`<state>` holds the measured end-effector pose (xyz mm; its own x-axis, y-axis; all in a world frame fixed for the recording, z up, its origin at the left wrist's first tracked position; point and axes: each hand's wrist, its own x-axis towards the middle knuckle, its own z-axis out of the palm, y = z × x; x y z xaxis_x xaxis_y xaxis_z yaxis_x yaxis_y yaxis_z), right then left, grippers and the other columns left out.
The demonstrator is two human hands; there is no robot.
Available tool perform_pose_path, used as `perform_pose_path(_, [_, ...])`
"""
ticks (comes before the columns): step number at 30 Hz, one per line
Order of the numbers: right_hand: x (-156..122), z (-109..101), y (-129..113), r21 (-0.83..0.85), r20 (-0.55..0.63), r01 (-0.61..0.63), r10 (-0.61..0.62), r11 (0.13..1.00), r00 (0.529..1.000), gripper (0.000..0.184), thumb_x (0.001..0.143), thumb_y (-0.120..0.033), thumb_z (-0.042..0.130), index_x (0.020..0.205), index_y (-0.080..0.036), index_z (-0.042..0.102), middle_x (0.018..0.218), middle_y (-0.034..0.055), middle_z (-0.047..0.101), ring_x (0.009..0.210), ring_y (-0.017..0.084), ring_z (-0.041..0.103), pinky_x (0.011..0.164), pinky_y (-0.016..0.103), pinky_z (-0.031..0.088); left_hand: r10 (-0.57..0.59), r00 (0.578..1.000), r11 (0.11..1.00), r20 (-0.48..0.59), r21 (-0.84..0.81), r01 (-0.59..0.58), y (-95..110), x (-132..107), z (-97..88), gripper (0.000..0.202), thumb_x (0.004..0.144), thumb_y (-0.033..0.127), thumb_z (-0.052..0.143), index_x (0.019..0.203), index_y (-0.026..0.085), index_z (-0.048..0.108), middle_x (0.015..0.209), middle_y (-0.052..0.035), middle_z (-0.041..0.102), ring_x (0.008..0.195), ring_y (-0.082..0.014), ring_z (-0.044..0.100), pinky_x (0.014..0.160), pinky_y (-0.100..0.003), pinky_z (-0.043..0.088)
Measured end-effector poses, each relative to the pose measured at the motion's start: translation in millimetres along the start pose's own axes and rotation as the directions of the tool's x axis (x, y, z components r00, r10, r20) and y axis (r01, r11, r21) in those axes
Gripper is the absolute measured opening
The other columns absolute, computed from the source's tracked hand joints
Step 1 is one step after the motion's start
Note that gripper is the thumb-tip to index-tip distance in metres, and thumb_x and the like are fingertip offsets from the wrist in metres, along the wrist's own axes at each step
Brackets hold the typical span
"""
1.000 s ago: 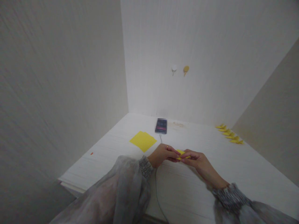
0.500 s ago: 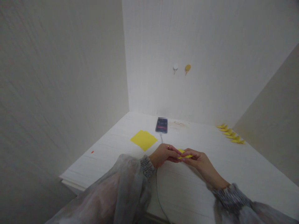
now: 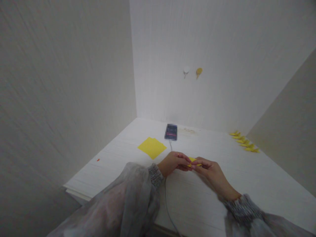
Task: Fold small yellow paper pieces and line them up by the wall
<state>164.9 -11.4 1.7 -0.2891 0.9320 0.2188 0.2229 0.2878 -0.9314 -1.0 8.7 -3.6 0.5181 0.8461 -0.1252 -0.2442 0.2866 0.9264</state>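
A small folded piece of yellow paper (image 3: 192,159) is pinched between my two hands, just above the white table. My left hand (image 3: 175,162), with a ring on one finger, grips its left side. From the right, my right hand (image 3: 208,167) holds the other side between thumb and fingers. The fingers cover much of the paper, so its exact folded shape is hidden. Left of my hands lie flat yellow paper sheets (image 3: 152,147), slightly fanned.
A phone-like device (image 3: 171,132), blurred out, lies at the back with a cable (image 3: 167,204) running under my left wrist. Several folded yellow paper pieces (image 3: 244,143) stand in a row at the right. Two hooks, white (image 3: 186,71) and yellow (image 3: 198,71), are on the wall.
My right fingers have shifted slightly on the folded yellow paper, and a little less of it shows at the right. My left hand has hardly moved.
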Motion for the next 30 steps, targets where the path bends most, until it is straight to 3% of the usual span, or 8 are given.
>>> perform_pose_path(12, [0.8, 2.5, -5.1, -0.024, 0.003, -0.060, 0.060, 0.998, 0.998, 0.020, 0.068, -0.037, 0.056, 0.066, -0.018, 0.061, 0.065, 0.0012, 0.057, 0.062, 0.014, 0.050, 0.059, 0.025, 0.040, 0.016, 1.000, 1.000, 0.003, -0.012, -0.016, -0.5, -1.2, 0.9, 0.024, 0.053, 0.021, 0.068, 0.070, 0.010, 0.056, 0.066, -0.0029, 0.060, 0.060, -0.0119, 0.059, 0.065, -0.027, 0.045])
perform_pose_path(23, [1.0, -1.5, 1.1, -0.189, 0.084, 0.216, -0.203, 0.958, 0.976, 0.012, 0.075, -0.031, 0.052, 0.074, -0.022, 0.062, 0.077, 0.0029, 0.053, 0.073, 0.015, 0.051, 0.066, 0.027, 0.041, 0.058, 0.996, 0.998, -0.069, -0.006, -0.059, 1.0, 0.9, -1.1, 0.037, 0.044, 0.022, 0.074, 0.070, 0.012, 0.049, 0.060, 0.0020, 0.056, 0.055, -0.0088, 0.055, 0.058, -0.026, 0.047])
perform_pose_path(30, [1.2, -0.2, 2.0, -0.273, 0.096, 0.249, -0.232, 0.929, 0.968, 0.014, 0.076, -0.031, 0.052, 0.072, -0.022, 0.062, 0.088, 0.0040, 0.050, 0.082, 0.016, 0.050, 0.075, 0.029, 0.040, 0.080, 0.994, 0.996, -0.073, 0.052, -0.076, -5.7, 5.0, -3.2, 0.038, 0.043, 0.023, 0.074, 0.067, 0.010, 0.048, 0.060, -0.0006, 0.059, 0.054, -0.0101, 0.057, 0.059, -0.029, 0.047])
